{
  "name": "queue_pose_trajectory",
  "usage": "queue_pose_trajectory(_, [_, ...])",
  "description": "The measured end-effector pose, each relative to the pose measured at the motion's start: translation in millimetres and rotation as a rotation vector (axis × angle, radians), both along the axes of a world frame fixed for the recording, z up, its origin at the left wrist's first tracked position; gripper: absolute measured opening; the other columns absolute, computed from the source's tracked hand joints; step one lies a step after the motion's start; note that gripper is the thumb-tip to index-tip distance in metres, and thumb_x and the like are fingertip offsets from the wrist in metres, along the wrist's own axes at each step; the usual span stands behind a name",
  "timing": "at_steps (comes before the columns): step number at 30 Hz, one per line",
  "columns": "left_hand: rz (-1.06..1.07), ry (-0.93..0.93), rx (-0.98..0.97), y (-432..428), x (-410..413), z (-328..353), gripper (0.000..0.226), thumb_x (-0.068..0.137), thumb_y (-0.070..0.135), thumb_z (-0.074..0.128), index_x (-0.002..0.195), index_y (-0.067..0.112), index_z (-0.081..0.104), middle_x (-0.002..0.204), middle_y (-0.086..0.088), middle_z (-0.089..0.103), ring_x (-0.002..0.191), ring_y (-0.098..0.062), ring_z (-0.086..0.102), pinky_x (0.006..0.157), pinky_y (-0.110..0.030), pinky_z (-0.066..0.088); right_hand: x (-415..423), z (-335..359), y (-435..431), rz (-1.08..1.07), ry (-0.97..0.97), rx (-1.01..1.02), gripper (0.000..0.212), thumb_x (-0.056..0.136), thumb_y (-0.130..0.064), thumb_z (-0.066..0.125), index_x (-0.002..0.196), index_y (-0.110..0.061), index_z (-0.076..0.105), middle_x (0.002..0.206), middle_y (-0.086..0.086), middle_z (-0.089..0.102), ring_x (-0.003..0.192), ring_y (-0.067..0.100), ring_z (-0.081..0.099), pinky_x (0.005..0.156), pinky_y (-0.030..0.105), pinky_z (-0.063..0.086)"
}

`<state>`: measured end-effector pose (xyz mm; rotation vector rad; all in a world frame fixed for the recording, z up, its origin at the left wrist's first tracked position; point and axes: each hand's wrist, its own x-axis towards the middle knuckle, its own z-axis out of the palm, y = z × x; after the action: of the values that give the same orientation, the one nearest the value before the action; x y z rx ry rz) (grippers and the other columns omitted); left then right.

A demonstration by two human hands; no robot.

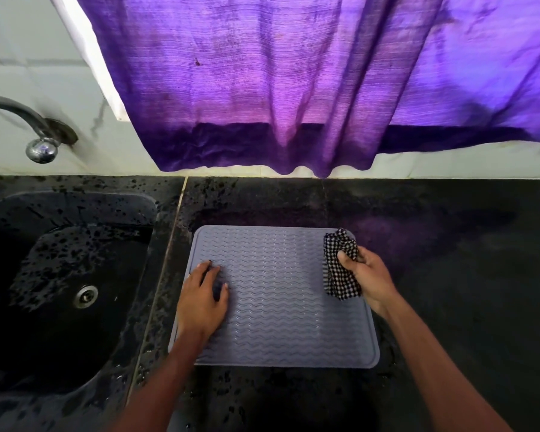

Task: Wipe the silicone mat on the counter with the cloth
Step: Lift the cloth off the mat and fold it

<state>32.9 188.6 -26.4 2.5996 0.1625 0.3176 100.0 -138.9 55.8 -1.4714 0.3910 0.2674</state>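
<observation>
The grey silicone mat (278, 294) is pressed flat at its left edge by the left hand (201, 302), fingers extended. The bunched checked cloth (340, 266) is gripped by the right hand (367, 280) at the mat's right edge.

Grey ribbed silicone mat (278, 300) flat on dark counter (449, 275); bunched checked cloth (340, 269) at its right edge.

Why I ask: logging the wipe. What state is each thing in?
silicone mat: flat on the counter.
cloth: bunched, over the mat's right edge.
left hand: rests on the mat.
right hand: grips the cloth.
counter: spattered with drops.
curtain: hanging closed.
</observation>
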Motion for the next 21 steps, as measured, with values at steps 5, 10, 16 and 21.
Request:
queue_pose_trajectory(5, [-0.132, 0.154, -0.373, -82.6, 21.5, 48.9, 0.047, 0.093, 0.047, 0.067, 0.134, 0.024, 0.062, 0.137, 0.003, 0.058, 0.122, -0.013, 0.055, 0.103, -0.035, 0.046, -23.9, 3.3, 18.6, -0.038, 0.005, 0.052, 0.021, 0.088, -0.015, 0.066, 0.109, -0.012, 0.067, 0.106, 0.009, 0.073, 0.096, 0.021, 0.07, 0.081, 0.034, 0.056])
queue_pose_trajectory(10, [-0.146, 0.319, -0.928, -156.3, 34.0, 69.6, 0.04, 0.09, 0.038, 0.075, 0.125, 0.022, 0.065, 0.101, 0.005, 0.073, 0.088, -0.004, 0.071, 0.075, -0.025, 0.06, -42.8, 6.5, 23.2, -0.051, -0.018, 0.008, 0.021, 0.088, -0.021, 0.068, 0.108, -0.016, 0.069, 0.1, 0.006, 0.075, 0.098, 0.026, 0.07, 0.086, 0.04, 0.056])
queue_pose_trajectory(16, [-0.012, 0.349, -1.129, -186.5, 38.2, 65.8, 0.026, 0.089, 0.016, 0.077, 0.113, 0.008, 0.069, 0.091, -0.007, 0.071, 0.069, -0.003, 0.068, 0.054, -0.019, 0.054, -67.9, -0.2, 3.2, -0.074, -0.023, 0.172, 0.031, 0.089, -0.018, 0.065, 0.12, -0.017, 0.065, 0.117, 0.009, 0.069, 0.112, 0.028, 0.064, 0.1, 0.051, 0.048])
queue_pose_trajectory(21, [0.03, 0.404, -1.148, -220.4, 38.3, 58.6, 0.026, 0.087, 0.016, 0.079, 0.109, 0.008, 0.069, 0.093, -0.008, 0.074, 0.071, -0.01, 0.069, 0.055, -0.018, 0.053, -90.8, -12.7, -24.8, -0.103, -0.057, 0.08, 0.057, 0.085, -0.009, 0.069, 0.134, -0.032, 0.052, 0.118, 0.002, 0.069, 0.111, 0.017, 0.064, 0.095, 0.038, 0.05])
